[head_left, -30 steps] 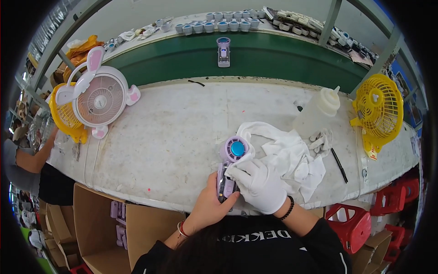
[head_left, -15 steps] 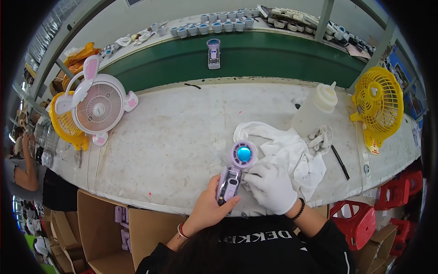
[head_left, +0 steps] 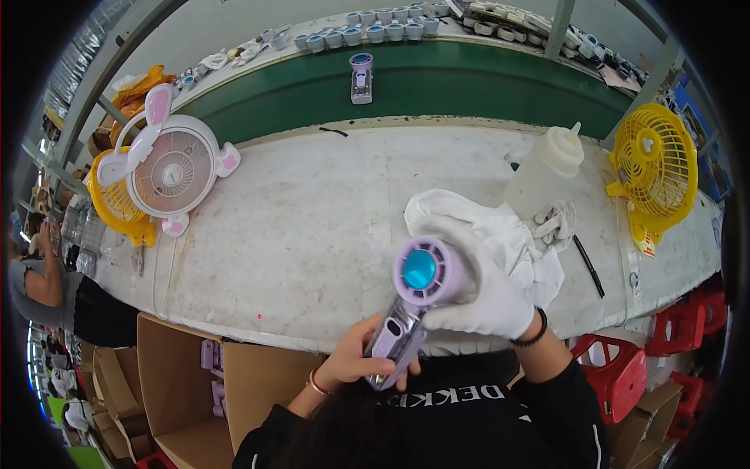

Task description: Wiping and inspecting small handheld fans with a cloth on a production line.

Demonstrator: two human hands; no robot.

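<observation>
A purple handheld fan (head_left: pixel 432 270) with a blue disc in its round head is held between both hands, tilted above the table's near edge. Its clear-cased handle rests in my bare left hand (head_left: pixel 353 358), whose fingers wrap round it. My right hand (head_left: pixel 496 293), in a white glove, curls round the side of the fan head. Behind the gloved hand lies a crumpled white cloth (head_left: pixel 449 205). Part of the cloth is hidden by that hand.
A squeeze bottle (head_left: pixel 551 168), a glove (head_left: pixel 556 223) and a black pen (head_left: pixel 588 266) are on the right. Table fans flank the worktop: a rabbit-eared one (head_left: pixel 172 176) and a yellow one (head_left: pixel 655 168). Another handheld fan (head_left: pixel 362 82) lies on the green belt. A cardboard box (head_left: pixel 176 391) stands below left.
The handheld fan has come closer to me and looks larger. My gloved right hand has gone from beside the fan's neck to a grip round its head.
</observation>
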